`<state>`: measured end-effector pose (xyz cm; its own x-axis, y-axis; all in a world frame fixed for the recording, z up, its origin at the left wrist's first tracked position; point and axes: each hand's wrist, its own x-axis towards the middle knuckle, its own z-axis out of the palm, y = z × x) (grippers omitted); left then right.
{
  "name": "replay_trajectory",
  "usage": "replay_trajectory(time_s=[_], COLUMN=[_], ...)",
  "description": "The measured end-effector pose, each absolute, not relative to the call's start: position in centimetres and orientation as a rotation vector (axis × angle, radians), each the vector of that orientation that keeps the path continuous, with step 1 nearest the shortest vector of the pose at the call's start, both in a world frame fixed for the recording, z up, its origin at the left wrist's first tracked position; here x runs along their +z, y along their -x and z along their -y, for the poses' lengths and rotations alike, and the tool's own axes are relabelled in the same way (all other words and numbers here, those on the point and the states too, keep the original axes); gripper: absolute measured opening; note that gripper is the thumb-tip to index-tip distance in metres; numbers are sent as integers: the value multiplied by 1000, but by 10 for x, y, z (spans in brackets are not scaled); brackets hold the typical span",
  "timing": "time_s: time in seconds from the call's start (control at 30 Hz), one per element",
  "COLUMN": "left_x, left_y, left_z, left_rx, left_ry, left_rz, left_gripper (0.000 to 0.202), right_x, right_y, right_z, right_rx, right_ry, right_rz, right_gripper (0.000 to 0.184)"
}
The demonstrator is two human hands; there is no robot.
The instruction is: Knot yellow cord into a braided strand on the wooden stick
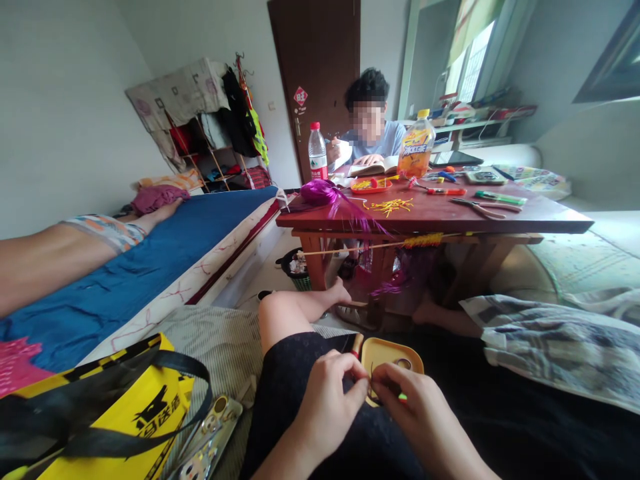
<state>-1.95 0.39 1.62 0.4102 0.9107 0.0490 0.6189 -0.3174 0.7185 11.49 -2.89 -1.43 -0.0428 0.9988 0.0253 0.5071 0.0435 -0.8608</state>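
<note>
Low over my lap, my left hand [334, 390] and my right hand [413, 400] meet with thumbs and fingertips pinched. Something thin and dark seems to pass between the fingertips, but it is too small to name. Just beyond the fingers lies a shallow yellow tray [385, 347] on the dark cloth over my lap, partly covered by my right hand. A round ring-like item [403, 364] sits in it. To the tray's left, close to my left hand, is a small red and tan stick-shaped item [357, 345]. A bit of bright green shows by my right fingers.
Ahead stands a red-brown table [545, 217] with pliers [485, 208], purple strands [325, 193], yellow sticks [393, 207] and two bottles. A thin rod [345, 251] runs below its edge. Behind it sits a person [393, 137] with a book. On my left are a yellow bag [145, 413] and a bed [200, 217] with another person.
</note>
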Motion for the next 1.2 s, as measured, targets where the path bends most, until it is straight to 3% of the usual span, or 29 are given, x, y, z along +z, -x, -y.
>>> replay_trajectory(time_s=[0.33,0.6,0.77,0.97,1.2], left_x=[18,14,13,4,4], left_y=[21,12,6,2,5], left_z=[-12,-17,-4,0,0], left_rx=[656,761,979,1017,955], left_ry=[-1949,-1803,-1687,-1085,-807], left_rz=[-1236,-1211,-1232,-1050,-913], left_gripper=[14,6,10,10,5], right_x=[-15,-16,-21,-21,-23], right_y=[-117,-115,-114,-113,-113], right_z=[30,30,29,26,27], right_rx=[927,877,590,42,-83], right_ry=[1546,1485,1484,1335,1325], right_rz=[1610,1625,1612,1657,1697], right_gripper=[18,21,19,16,16])
